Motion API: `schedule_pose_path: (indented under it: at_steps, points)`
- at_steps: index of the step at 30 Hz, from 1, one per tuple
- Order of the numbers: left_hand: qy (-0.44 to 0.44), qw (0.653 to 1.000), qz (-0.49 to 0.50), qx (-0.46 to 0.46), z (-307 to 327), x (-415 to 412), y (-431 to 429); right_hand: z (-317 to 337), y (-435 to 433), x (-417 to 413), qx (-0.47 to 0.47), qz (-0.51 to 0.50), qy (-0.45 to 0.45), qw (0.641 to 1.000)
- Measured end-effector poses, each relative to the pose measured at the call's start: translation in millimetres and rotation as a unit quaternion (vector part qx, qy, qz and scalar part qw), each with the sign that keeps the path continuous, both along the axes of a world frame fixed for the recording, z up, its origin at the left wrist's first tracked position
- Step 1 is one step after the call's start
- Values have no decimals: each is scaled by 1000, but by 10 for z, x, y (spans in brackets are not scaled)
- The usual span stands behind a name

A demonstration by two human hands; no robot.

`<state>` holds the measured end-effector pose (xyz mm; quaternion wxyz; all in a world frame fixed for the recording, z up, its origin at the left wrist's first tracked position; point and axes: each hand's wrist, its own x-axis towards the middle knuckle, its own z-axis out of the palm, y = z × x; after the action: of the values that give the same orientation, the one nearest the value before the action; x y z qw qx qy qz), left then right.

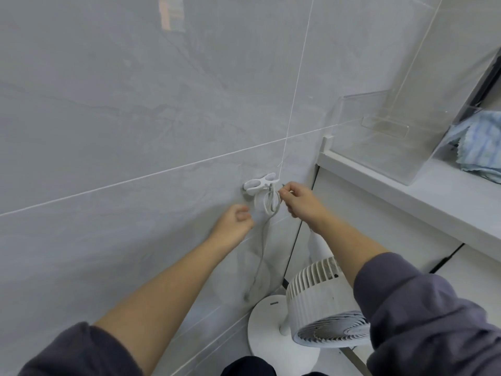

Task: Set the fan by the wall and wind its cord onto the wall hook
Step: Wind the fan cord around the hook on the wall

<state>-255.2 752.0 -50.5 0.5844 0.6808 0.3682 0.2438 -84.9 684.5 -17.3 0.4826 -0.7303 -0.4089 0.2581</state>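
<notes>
A white pedestal fan (322, 302) stands on its round base (265, 335) on the floor against the grey tiled wall. Above it a white wall hook (260, 183) carries loops of the white cord (271, 203). One strand of the cord hangs down the wall toward the floor. My right hand (298, 200) pinches the cord at the right side of the loops, just under the hook. My left hand (235, 223) is a little below and left of the hook, fingers curled loosely, holding nothing that I can see.
A white counter (406, 196) juts out at the right, above the fan. On it stand a clear acrylic box (379, 137) and a blue-white cloth (477, 147). A dark vertical gap runs between wall and cabinet behind the fan.
</notes>
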Motion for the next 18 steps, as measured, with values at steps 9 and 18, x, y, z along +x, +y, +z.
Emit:
schedule_pose_path:
  at_steps: [9, 18]
  points:
    - [-25, 999, -20, 8, 161, 320, 43, -32, 3, -70, -7, 42, -34, 999]
    - [127, 974, 33, 185, 91, 226, 156, -16, -69, 1, -14, 60, -74, 995]
